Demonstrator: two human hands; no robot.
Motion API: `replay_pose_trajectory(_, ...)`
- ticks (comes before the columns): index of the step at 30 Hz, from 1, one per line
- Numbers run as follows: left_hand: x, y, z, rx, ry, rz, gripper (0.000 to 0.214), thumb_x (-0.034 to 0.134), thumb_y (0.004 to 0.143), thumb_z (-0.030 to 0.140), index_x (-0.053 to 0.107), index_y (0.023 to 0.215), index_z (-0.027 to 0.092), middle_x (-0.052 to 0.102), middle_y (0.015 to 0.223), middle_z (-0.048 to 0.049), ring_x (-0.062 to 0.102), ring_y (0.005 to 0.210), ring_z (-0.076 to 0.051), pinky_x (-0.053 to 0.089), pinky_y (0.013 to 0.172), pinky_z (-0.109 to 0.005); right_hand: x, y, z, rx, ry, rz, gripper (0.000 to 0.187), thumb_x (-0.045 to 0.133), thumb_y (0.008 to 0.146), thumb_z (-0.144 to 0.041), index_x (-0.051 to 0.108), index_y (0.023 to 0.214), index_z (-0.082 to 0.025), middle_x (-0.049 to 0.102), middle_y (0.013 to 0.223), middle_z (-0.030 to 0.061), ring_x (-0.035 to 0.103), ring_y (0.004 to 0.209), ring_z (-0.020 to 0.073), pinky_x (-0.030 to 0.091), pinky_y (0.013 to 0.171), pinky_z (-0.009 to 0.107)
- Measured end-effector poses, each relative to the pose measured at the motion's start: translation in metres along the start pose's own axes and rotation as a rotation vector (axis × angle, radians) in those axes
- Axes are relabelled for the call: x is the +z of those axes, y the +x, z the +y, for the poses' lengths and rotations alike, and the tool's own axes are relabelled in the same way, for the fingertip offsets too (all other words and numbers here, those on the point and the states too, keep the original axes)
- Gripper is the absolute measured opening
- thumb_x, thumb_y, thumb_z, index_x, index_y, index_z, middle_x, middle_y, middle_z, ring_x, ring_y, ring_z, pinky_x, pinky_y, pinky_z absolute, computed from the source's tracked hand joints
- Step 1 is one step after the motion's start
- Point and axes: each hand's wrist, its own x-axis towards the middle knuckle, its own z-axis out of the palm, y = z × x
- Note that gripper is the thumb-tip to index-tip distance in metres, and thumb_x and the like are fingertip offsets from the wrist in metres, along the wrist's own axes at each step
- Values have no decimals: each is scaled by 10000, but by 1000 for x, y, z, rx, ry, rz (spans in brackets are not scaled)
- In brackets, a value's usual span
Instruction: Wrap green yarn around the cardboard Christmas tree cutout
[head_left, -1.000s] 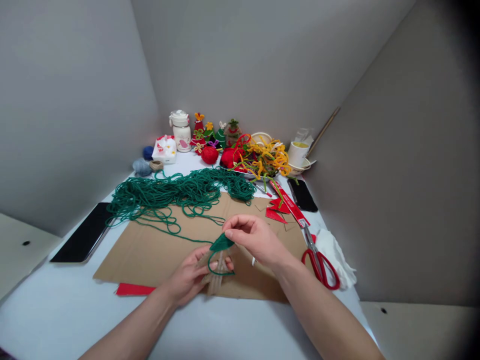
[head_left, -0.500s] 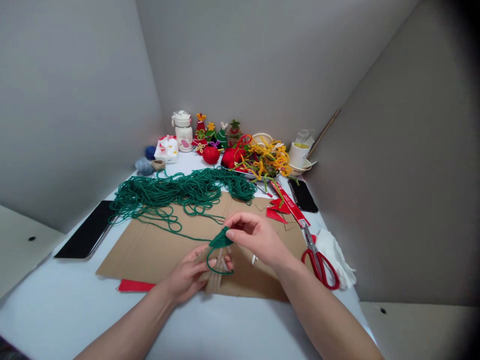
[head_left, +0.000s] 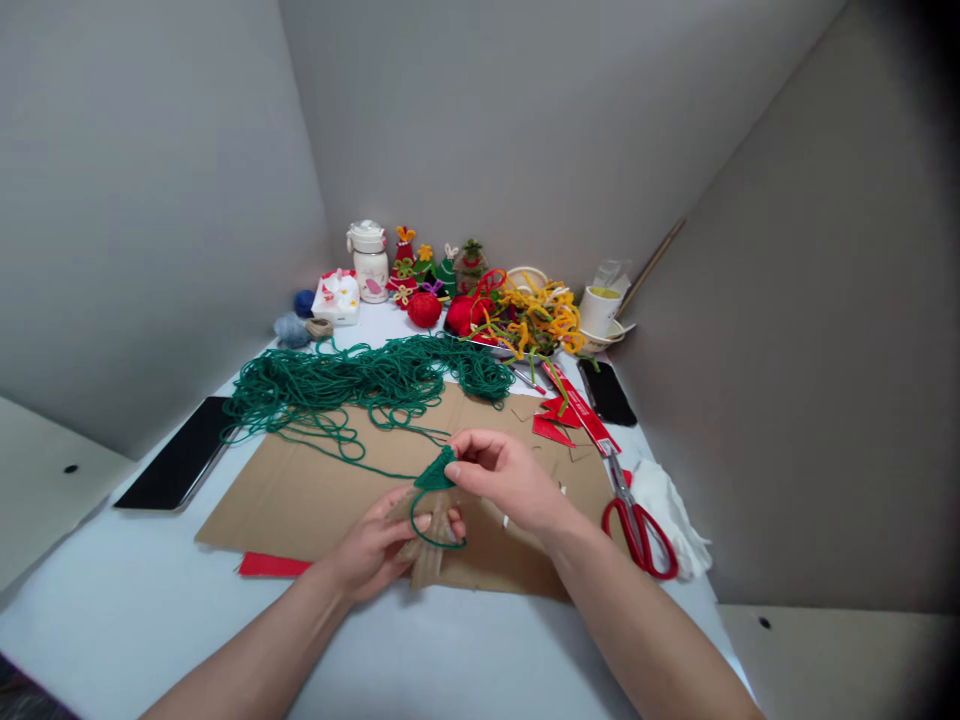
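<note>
My left hand [head_left: 386, 545] is closed around the lower part of a tan cone-like form [head_left: 427, 563] with clear, tape-like strips on it. Green yarn [head_left: 433, 474] covers its tip in tight rows. At that tip my right hand [head_left: 506, 480] pinches with thumb and forefinger against the wrapped yarn. One strand runs from the tip back to a loose heap of green yarn [head_left: 360, 375] on the table. A loop of the same yarn hangs in front of the form, across my left fingers. The form's underside is hidden by my left hand.
A cardboard sheet [head_left: 277, 500] lies under my hands. Red-handled scissors [head_left: 637, 525] and white tissue [head_left: 679, 520] lie right; a black tablet [head_left: 176, 455] lies left. At the back stand small yarn trees [head_left: 424, 265], a white bottle [head_left: 370, 265] and a yellow yarn pile [head_left: 544, 320].
My right hand has shifted slightly left at the wrapped tip, and the tip has tilted a little with it. My left hand keeps its hold. The view has moved slightly.
</note>
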Motion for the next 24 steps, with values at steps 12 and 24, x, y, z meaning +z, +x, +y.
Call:
replay_pose_trajectory(12, 1, 0, -1, -57, 58, -13, 214, 679, 715, 269, 672, 883, 137, 697, 834, -88, 629, 751, -177, 440, 699, -262, 4, -3, -2, 46, -16, -86, 155, 640, 735, -293, 571, 818, -182, 580, 664, -28, 547, 513, 92, 456, 534, 236)
replay_pose_trajectory(24, -7, 7, 15, 407, 456, 406, 233, 651, 742, 284, 634, 950, 180, 668, 976, -66, 596, 944, -201, 424, 852, -303, 5, 1, 3, -273, -360, 212, 220, 629, 772, -311, 561, 953, -205, 563, 987, 33, 523, 926, 156, 408, 845, 301)
